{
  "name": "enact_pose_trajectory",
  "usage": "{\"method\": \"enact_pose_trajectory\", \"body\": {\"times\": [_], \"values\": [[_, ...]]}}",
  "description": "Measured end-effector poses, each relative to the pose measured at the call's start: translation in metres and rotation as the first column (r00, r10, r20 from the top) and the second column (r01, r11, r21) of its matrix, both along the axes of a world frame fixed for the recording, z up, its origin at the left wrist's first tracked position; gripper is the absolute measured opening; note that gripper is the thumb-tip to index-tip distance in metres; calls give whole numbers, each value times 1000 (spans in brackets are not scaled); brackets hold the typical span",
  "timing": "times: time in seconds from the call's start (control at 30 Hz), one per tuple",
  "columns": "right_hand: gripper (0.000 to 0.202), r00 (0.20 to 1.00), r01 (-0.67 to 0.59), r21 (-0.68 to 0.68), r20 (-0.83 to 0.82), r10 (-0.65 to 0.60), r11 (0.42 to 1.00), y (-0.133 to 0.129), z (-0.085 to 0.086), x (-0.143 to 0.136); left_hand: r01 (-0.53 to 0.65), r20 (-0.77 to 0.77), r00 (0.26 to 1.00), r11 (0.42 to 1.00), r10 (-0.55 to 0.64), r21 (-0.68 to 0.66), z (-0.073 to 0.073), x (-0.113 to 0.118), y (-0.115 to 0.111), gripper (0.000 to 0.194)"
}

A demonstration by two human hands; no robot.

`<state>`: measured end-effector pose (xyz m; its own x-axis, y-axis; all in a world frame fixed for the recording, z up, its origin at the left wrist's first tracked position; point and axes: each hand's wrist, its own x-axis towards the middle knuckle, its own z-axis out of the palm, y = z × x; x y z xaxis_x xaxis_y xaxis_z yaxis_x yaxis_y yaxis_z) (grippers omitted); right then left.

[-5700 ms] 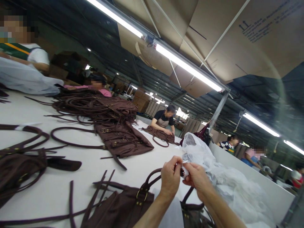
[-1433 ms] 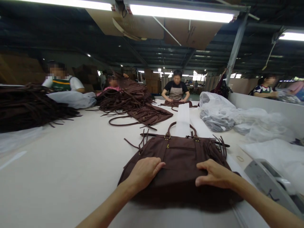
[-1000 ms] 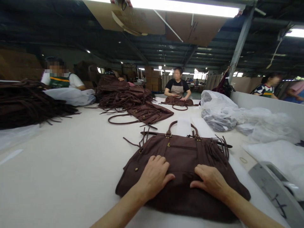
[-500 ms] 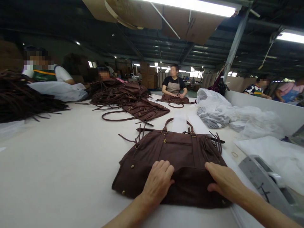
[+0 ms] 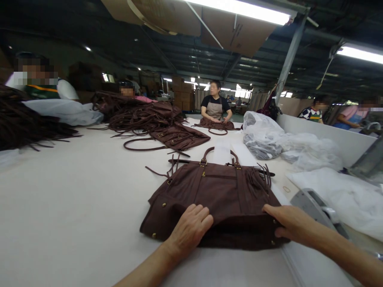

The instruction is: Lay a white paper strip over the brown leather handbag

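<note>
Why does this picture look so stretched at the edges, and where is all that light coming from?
Head view: a wide lens bends the white table and ceiling outward; a fluorescent tube overhead glares white; the dark brown leather handbag is sharp, with soft shadow under the left hand and right hand; the distant people are small and indistinct.
</note>
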<state>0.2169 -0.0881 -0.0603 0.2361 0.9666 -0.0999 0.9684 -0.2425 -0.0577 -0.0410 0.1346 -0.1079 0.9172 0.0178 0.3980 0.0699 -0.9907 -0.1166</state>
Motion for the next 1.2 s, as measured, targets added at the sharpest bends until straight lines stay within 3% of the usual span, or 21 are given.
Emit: {"method": "enact_pose_trajectory", "body": {"times": [0.13, 0.2, 0.3, 0.43, 0.53, 0.6, 0.73, 0.8, 0.87, 0.97, 1.07, 1.13, 1.2], "values": [[31, 984, 33, 28, 174, -38, 999, 5, -26, 5, -4, 20, 1000, 1000, 3, 15, -3, 1, 1, 18], [36, 954, -100, 145, 294, 54, 984, -3, -48, 1, -5, 28, 1000, 999, 4, 33, -4, 1, 2, 17], [51, 823, -351, 265, 544, 161, 898, -22, -76, -6, 13, 13, 1000, 997, -14, 71, -5, -1, 2, 15], [63, 724, -386, 289, 684, 93, 876, -32, -96, -9, 102, 14, 994, 985, -105, 137, -4, -12, 1, 16], [72, 683, -362, 279, 728, 50, 889, -31, -101, -11, 162, 3, 987, 978, -164, 135, -4, -22, -1, 40], [80, 684, -336, 271, 729, 36, 902, -30, -98, -18, 166, -31, 986, 980, -164, 105, -5, -26, -4, 44], [88, 793, -291, 376, 609, 2, 880, -18, -70, -48, 158, -60, 986, 985, -154, 73, -8, -26, -6, 40], [85, 824, -333, 375, 561, 74, 865, -2, -53, -69, 151, -60, 987, 986, -148, 67, -9, -25, -7, 38], [80, 799, -452, 289, 552, 238, 844, 17, -44, -86, 138, -56, 989, 988, -134, 68, -9, -24, -9, 36], [78, 722, -604, 196, 545, 426, 773, 41, -55, -96, 123, -50, 992, 988, -119, 90, -9, -26, -12, 33], [74, 663, -668, 200, 597, 452, 717, 52, -79, -88, 154, -68, 987, 984, -148, 90, -3, -34, -8, 32], [67, 627, -711, 210, 621, 470, 672, 54, -89, -80, 120, -59, 991, 992, -118, 44, 8, -44, 3, 32], [64, 631, -728, 221, 586, 509, 649, 53, -92, -74, -4, -38, 999, 998, 2, -60, 26, -58, 20, 34]]}}
